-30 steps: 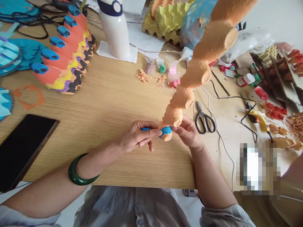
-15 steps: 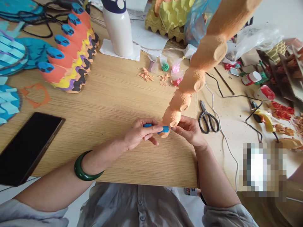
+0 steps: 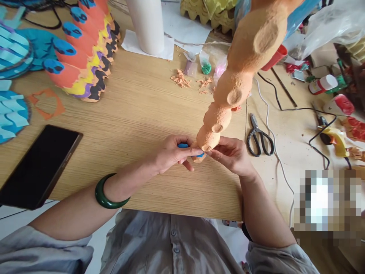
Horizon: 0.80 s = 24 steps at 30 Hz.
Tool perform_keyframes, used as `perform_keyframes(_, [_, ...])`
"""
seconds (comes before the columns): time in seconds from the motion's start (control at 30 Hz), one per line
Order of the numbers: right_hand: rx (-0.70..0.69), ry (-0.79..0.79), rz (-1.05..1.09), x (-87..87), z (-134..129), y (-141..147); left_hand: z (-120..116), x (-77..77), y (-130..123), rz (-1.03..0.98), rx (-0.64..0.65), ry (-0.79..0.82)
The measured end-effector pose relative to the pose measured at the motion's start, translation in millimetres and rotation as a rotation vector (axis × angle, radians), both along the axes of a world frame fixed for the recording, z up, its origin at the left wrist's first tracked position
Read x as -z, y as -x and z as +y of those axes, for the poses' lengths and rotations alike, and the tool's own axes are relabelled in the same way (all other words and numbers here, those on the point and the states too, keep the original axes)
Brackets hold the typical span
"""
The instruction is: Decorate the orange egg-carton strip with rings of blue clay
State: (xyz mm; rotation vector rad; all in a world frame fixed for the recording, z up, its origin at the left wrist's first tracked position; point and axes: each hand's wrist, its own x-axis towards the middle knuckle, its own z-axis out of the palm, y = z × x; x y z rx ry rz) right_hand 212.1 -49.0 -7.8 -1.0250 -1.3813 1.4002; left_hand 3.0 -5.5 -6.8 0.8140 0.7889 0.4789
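A long, bumpy orange strip of egg carton rises from the table toward the camera, its knobs showing flat, round ends. My left hand is closed on its lower end, the thumb pressing a small blue piece there. Whether the blue piece is stuck to the strip or loose I cannot tell. On the other side of that same end, my right hand pinches it between thumb and fingers; some fingertips are hidden behind the strip. A green bangle circles my left forearm.
Black-handled scissors lie right of my right hand. A phone is at the left, below a painted egg-carton piece. Farther back are a white bottle, small bags and orange scraps. A yellow glue gun lies at the right.
My left thumb has slid over the blue piece, so less of it shows beside the strip. The strip's upper part looks nearer, and the whole view has shifted slightly.
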Motion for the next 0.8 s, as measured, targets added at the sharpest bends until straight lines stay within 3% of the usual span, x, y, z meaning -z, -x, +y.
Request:
perform_keyframes(0.3, [-0.019, 0.056, 0.097, -2.5, 6.1, 1.9, 0.1, 2.8, -2.0, -0.049, 0.021, -0.051])
perform_keyframes(0.4, [-0.002, 0.055, 0.065, -6.5, 7.0, 1.2, 1.5, 0.0, -2.4, -0.130, 0.086, 0.002])
perform_keyframes(0.53, [0.014, 0.055, 0.001, -9.7, 7.3, 0.3, 2.4, -0.7, -0.8, -0.175, 0.082, 0.070])
perform_keyframes(0.8, [0.000, 0.107, -0.030, -6.7, 5.9, -0.2, 3.3, 2.0, 0.8, -0.126, 0.110, 0.033])
